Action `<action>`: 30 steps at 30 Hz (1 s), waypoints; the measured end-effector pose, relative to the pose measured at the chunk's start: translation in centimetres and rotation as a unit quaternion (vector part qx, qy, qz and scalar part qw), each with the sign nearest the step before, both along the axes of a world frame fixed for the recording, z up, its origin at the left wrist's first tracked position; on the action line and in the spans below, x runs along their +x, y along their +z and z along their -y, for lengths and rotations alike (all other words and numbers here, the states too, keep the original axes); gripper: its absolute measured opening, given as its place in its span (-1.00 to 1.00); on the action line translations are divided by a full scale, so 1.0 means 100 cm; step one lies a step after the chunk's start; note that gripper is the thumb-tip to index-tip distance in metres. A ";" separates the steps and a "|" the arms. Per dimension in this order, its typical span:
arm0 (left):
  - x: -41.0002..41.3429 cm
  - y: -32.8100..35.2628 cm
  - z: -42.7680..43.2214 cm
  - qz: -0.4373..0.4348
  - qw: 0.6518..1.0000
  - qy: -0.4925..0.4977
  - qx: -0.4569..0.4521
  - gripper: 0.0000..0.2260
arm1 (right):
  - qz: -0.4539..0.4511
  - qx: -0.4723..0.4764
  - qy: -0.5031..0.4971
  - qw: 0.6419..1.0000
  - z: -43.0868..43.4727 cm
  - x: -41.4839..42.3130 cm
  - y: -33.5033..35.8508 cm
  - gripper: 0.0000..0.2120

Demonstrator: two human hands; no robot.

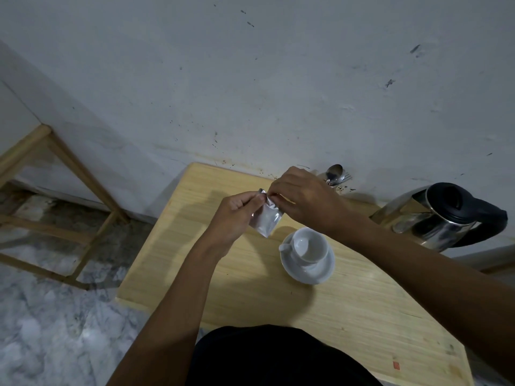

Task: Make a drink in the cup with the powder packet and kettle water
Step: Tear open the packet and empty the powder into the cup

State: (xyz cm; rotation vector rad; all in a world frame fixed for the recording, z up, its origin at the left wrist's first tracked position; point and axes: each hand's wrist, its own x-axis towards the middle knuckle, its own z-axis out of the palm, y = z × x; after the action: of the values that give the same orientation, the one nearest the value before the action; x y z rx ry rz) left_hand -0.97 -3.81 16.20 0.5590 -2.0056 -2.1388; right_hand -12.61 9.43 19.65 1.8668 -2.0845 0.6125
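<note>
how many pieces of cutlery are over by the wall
2 can be told apart: a spoon standing bowl-up behind the right hand, and a fork just right of it, tines showing. Both are partly hidden by that hand, so more may sit behind it.

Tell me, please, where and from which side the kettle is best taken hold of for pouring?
Probably by the black handle of the kettle, coming from the right: the handle loops out on the side away from the cup, and the steel body may be hot. The right hand is nearer.
</note>
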 end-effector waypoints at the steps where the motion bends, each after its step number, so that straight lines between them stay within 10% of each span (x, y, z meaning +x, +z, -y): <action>1: -0.001 -0.002 -0.002 -0.001 1.000 0.012 0.029 -0.79 | -0.010 -0.016 0.000 1.000 0.001 0.000 -0.003 -0.92; 15: -0.010 -0.022 0.001 0.010 0.997 0.056 0.043 -0.77 | 0.109 -0.164 -0.124 0.972 -0.017 0.025 -0.038 -0.98; 30: 0.015 -0.063 0.019 0.099 0.989 0.101 0.053 -0.79 | 0.444 -0.062 -0.342 0.826 -0.037 0.047 -0.079 -0.89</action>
State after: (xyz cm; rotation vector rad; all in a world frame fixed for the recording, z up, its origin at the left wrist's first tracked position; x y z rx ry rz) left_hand 0.57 -5.75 9.91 0.9823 -1.8417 -2.1488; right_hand -7.91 13.17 11.79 0.6164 -2.8879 1.5348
